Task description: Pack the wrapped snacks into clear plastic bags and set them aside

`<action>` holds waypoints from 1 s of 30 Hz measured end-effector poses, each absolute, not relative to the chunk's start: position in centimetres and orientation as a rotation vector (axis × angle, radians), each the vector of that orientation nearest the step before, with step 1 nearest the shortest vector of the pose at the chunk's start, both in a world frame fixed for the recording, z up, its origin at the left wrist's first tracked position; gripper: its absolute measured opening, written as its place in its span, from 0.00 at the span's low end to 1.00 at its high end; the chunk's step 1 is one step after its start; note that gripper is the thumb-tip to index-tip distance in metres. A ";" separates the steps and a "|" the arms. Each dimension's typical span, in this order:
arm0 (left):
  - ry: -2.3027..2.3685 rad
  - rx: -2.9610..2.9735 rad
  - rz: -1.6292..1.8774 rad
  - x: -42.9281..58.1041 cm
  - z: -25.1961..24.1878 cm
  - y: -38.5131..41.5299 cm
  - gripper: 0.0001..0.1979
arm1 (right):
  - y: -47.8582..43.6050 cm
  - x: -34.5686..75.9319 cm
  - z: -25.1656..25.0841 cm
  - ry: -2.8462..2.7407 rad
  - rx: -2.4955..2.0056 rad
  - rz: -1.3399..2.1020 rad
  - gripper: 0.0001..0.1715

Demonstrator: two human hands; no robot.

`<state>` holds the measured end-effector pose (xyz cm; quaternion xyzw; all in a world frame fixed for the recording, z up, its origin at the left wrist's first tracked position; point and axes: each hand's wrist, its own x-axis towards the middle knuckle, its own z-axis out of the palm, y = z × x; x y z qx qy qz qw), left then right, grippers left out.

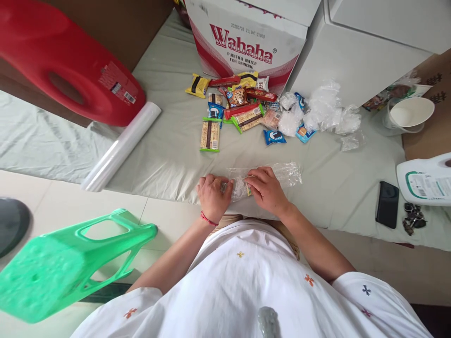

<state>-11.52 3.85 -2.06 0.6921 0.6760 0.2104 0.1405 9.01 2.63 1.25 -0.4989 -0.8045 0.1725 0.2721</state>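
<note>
A strip of clear plastic wrap (291, 174) lies near the front edge of the cloth-covered surface, crumpled between my hands and spread flatter to the right. My left hand (215, 196), with a red cord at the wrist, is closed on the wrap's left part. My right hand (267, 190) pinches the wrap with curled fingers. A small green and yellow edge of something shows beneath the right fingertips; the rest of it is hidden. Beyond my hands lies a pile of packaged snacks, with a green-ended wafer packet (210, 135) nearest.
A plastic wrap roll (121, 148) lies left beside a red jug (116, 89). A Wahaha carton (246, 47) stands behind the snacks, crumpled plastic (326, 108) to their right. A phone (387, 204), keys (413, 218) and white bottle (426, 180) sit right. A green stool (45, 272) stands lower left.
</note>
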 end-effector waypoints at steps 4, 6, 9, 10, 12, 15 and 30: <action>1.841 1.962 0.767 -12.1 -2.1 3.9 0.12 | 2.5 8.8 0.7 -2.190 -1.349 0.448 0.16; 1.824 1.962 0.840 -12.7 -2.0 3.6 0.12 | 2.5 9.0 0.5 -2.174 -1.351 0.452 0.16; 1.857 1.949 0.814 -13.3 -1.6 3.0 0.16 | 2.4 9.2 0.3 -2.135 -1.333 0.449 0.15; 1.877 1.944 0.774 -13.4 -1.5 2.8 0.18 | 2.4 9.3 0.2 -2.122 -1.321 0.446 0.14; 1.916 1.928 0.685 -13.3 -1.2 2.6 0.20 | 2.3 9.4 0.0 -2.101 -1.295 0.442 0.13; 1.929 1.873 0.611 -12.7 -0.9 3.0 0.18 | 2.3 9.4 -0.2 -2.089 -1.276 0.442 0.13; 1.900 1.810 0.643 -13.7 -0.9 1.6 0.13 | 2.2 9.2 0.0 -2.282 -1.299 0.438 0.23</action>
